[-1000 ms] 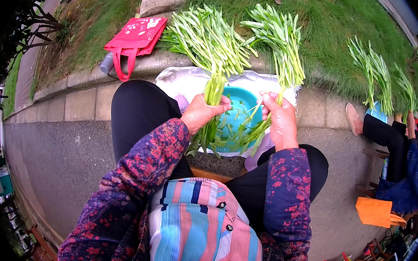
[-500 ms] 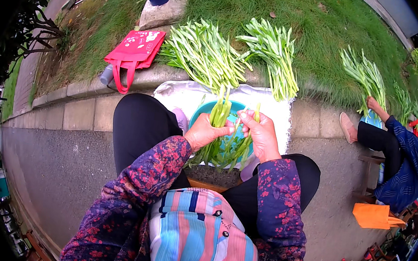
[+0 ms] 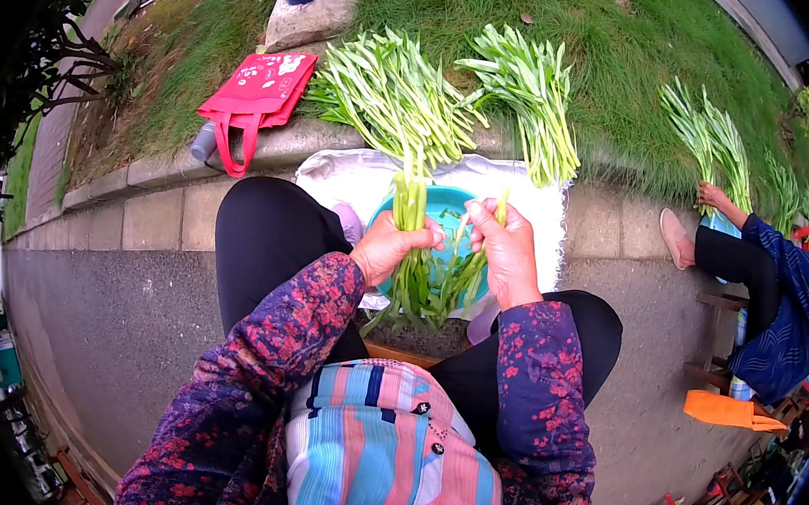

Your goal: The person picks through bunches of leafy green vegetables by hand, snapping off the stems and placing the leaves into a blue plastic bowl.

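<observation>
Two hands, both occupied: the left hand [image 3: 387, 248], clasped around a bundle of green stalks [image 3: 411, 205], cut ends away from us, leaves trailing toward our lap; the right hand [image 3: 508, 254], thumb against fingers on a smaller bunch [image 3: 470, 276], its leaves likewise hanging. One teal basin [image 3: 455, 202], set on a white cloth [image 3: 539, 228], below the held greens, loose leaf pieces [image 3: 448, 221] inside. Two heaps of uncollected stalks beyond: a left heap [image 3: 389, 97] and a right heap [image 3: 531, 100]. Recommended handling, in our judgement: left grasp snug but not crushing, since such stems probably bruise easily; right pinch light and near the point of parting; few stalks worked at once; both hands over the basin, so that scraps land within it. Items we cannot verify: the stem portions inside both hands; the exact contact at the right fingertips; whether the left bundle's upper ends touch the left heap or merely overlap it in view; most of the basin's near rim, covered by leaves; a co-worker [image 3: 783, 319], partly cut off and warped at the right edge.
</observation>
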Tool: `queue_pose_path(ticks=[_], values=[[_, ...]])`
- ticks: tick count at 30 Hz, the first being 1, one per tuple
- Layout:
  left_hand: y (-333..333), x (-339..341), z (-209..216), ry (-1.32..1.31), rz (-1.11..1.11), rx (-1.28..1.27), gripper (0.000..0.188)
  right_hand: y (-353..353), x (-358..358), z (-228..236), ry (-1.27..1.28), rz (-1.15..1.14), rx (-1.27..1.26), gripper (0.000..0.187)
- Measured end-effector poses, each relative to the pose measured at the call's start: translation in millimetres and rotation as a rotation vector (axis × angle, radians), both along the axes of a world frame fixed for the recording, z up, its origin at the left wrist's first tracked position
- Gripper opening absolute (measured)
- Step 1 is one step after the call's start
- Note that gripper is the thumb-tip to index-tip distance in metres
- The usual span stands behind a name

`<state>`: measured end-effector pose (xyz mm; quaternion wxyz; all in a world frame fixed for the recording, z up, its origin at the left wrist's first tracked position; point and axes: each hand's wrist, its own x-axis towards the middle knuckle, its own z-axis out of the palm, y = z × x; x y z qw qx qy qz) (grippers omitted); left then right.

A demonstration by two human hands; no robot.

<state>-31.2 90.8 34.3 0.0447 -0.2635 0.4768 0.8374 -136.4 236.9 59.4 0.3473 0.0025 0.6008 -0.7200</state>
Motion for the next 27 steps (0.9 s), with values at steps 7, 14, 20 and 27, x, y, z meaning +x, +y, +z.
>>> queue_pose_path(ticks=[7, 14, 20, 27], values=[[-37, 0, -3, 0.134, 0.043, 0.254, 0.036, 25, -31, 8, 0.031, -0.099, -0.11, 0.011], [-65, -1, 4, 0.22, 0.128, 0.372, 0.053, 72, -64, 17, 0.062, -0.298, -0.225, 0.014], [-67, -1, 5, 0.255, 0.122, 0.382, 0.059, 82, -68, 33, 0.091, -0.407, -0.291, 0.016], [-53, -2, 4, 0.217, -0.042, 0.273, 0.057, 60, -58, 29, 0.245, -0.279, -0.128, 0.016]])
